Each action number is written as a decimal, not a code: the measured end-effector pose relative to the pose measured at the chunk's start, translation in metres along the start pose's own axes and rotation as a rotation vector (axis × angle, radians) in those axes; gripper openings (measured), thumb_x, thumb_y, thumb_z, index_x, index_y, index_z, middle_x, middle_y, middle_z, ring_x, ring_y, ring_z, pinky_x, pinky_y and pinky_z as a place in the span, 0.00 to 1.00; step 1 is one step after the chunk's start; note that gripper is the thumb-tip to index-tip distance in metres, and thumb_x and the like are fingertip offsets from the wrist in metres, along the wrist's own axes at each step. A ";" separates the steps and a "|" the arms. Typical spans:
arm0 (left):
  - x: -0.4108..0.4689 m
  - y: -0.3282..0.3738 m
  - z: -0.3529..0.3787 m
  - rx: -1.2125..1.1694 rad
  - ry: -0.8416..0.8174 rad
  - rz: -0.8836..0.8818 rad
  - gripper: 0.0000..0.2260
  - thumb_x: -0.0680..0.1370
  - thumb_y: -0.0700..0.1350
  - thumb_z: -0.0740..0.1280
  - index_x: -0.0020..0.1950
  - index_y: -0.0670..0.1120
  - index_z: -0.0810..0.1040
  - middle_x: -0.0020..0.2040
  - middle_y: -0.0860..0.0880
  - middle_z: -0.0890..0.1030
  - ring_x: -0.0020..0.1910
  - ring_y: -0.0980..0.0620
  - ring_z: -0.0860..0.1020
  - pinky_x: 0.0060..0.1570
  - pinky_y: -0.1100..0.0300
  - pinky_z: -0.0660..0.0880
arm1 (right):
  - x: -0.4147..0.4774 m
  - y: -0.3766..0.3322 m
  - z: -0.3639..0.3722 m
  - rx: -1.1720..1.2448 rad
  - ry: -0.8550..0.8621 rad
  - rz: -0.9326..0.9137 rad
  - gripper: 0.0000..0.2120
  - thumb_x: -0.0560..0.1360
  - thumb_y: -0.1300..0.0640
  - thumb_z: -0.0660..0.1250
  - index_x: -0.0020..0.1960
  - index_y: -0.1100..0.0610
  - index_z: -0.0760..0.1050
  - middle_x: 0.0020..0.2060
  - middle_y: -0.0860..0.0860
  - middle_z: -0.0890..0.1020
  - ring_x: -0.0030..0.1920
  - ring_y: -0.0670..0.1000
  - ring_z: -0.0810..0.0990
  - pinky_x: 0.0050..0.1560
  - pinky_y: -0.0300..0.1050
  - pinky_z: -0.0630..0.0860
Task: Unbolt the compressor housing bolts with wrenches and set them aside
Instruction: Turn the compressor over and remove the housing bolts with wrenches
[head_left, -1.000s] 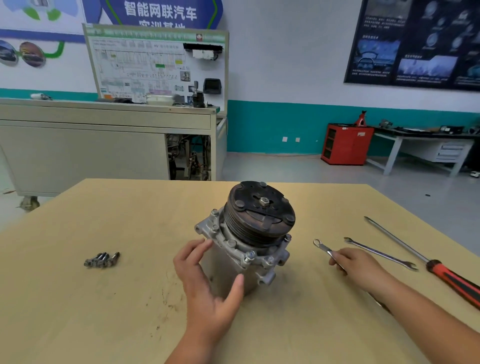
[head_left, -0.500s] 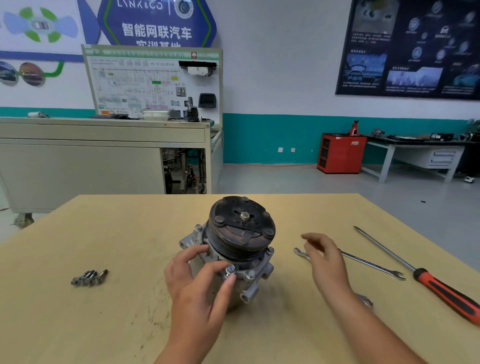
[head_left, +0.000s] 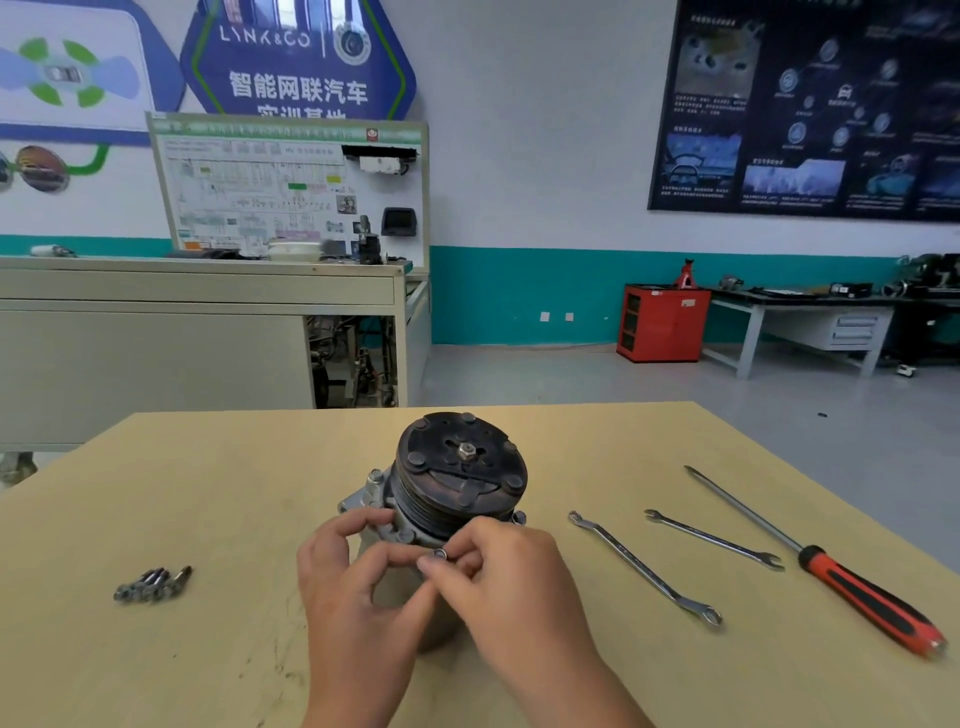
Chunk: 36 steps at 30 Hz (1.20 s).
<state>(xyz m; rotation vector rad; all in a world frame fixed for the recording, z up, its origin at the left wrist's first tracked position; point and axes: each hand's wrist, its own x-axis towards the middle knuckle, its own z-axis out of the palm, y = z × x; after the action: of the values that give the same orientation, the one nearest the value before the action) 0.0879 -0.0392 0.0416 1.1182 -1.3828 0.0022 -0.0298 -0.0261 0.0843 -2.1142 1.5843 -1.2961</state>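
From the head camera: my right hand (head_left: 511, 582) has left the wrenches and come across to the near flange of the compressor, and my left hand (head_left: 353, 587) has stayed on the housing.

The grey cast-metal compressor (head_left: 462, 467) with its black ribbed pulley stands on end in the middle of the pale wooden table (head_left: 234, 467), pulley face up and tipped slightly away from me. My left hand grips its flange and body from the left, fingers curled round. My right thumb and forefinger pinch the head of a small silver bolt (head_left: 439, 554) at the flange's front edge; it may still be threaded in, but my fingers hide the shank.

Well to the left lies a cluster of loose bolts (head_left: 153, 585). To the right, apart from each other, lie a long steel combination wrench (head_left: 644, 569), a slimmer open-ended wrench (head_left: 714, 540) and a red-and-black-handled screwdriver (head_left: 862, 597).
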 end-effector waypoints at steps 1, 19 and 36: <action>0.000 0.001 0.001 0.003 -0.004 -0.017 0.14 0.60 0.39 0.82 0.33 0.52 0.80 0.54 0.60 0.72 0.55 0.56 0.64 0.53 0.48 0.63 | 0.001 -0.002 -0.001 -0.024 -0.002 -0.022 0.11 0.71 0.44 0.68 0.44 0.51 0.79 0.32 0.44 0.77 0.36 0.43 0.74 0.34 0.33 0.66; -0.006 0.007 -0.002 -0.069 -0.003 -0.056 0.07 0.66 0.55 0.71 0.36 0.52 0.82 0.57 0.60 0.70 0.62 0.61 0.64 0.60 0.59 0.61 | -0.014 0.004 -0.012 0.107 0.051 0.002 0.04 0.67 0.47 0.71 0.40 0.46 0.78 0.30 0.45 0.78 0.34 0.45 0.78 0.35 0.36 0.73; 0.012 0.025 0.002 -0.089 0.128 0.035 0.07 0.64 0.51 0.72 0.32 0.49 0.78 0.55 0.60 0.72 0.59 0.59 0.67 0.56 0.53 0.67 | 0.000 -0.015 -0.022 0.027 0.073 -0.045 0.14 0.63 0.56 0.76 0.32 0.40 0.74 0.26 0.45 0.75 0.34 0.43 0.75 0.33 0.30 0.69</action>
<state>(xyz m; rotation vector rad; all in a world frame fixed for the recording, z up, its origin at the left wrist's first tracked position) 0.0750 -0.0345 0.0658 1.0026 -1.2755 0.0366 -0.0361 -0.0128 0.1067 -2.1216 1.5464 -1.4167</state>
